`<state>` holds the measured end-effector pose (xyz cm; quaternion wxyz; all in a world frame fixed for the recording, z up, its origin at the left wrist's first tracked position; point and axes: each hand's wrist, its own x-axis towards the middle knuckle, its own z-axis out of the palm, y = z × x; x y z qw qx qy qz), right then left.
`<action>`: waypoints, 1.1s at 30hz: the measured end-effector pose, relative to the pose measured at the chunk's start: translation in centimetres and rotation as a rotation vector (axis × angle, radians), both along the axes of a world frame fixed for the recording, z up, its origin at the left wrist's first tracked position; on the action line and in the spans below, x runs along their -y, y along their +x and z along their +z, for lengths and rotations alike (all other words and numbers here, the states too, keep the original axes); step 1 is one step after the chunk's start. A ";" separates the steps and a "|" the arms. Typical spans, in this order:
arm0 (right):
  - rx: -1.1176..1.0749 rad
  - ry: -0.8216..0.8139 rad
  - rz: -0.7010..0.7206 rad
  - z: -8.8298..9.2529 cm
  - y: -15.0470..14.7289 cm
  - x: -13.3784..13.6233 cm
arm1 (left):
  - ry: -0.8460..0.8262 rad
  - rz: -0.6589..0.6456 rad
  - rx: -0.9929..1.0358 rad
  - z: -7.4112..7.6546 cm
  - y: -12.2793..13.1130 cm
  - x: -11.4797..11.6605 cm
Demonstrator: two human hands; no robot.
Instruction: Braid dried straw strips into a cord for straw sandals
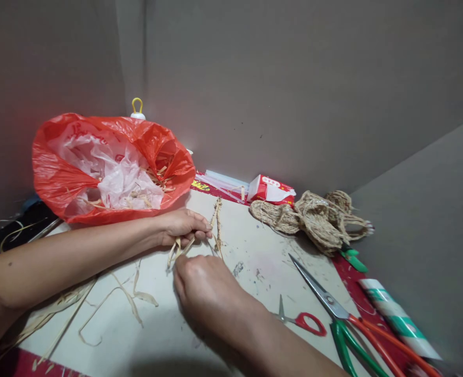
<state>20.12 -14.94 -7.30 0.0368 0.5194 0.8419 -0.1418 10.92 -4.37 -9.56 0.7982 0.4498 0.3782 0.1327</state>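
Observation:
My left hand [186, 228] pinches dried leaf strips, with loose ends [171, 255] hanging below its fingers. A thin braided cord [217, 222] of the same pale material stretches away from its fingertips over the white board. Just below it, my right hand [211, 285] is curled closed, and a strip runs from the left fingers towards it. The back of the right hand hides its fingertips. Loose dried strips [127, 298] lie scattered on the board left of the right hand. A longer bundle of dried leaves [58, 303] lies partly under my left forearm.
A red plastic bag [54, 178] with white plastic inside stands back left. Coiled straw cord [317, 220] and a red tissue pack [270, 189] sit back right. Small red-handled scissors [309, 323], large shears [333, 306] and a green-white roll [398, 317] lie at right. Grey walls close the back.

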 end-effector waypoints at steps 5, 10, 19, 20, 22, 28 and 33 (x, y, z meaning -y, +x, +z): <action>-0.282 -0.372 0.368 3.1 1.1 1.5 | -0.006 -0.039 0.054 -0.6 -0.3 -0.6; -0.667 -0.043 -0.311 3.8 5.3 -1.8 | 0.001 -0.048 0.108 -0.7 -0.5 -0.7; -0.615 0.046 -0.471 0.2 7.7 -5.6 | 0.024 -0.064 0.120 -0.9 -0.5 -0.7; -0.645 -0.071 -0.442 0.2 7.4 -5.5 | 0.024 -0.057 0.126 -0.9 -0.5 -0.6; -0.692 -0.286 -0.409 0.0 7.1 -5.4 | 0.022 -0.041 0.129 -0.9 -0.5 -0.5; -0.726 -0.547 -0.434 -0.5 8.8 -6.1 | 0.039 -0.039 0.084 -0.7 -0.6 -0.4; -0.610 -0.418 -0.413 0.1 12.0 -6.7 | 0.033 -0.026 0.082 -0.9 -0.6 -0.5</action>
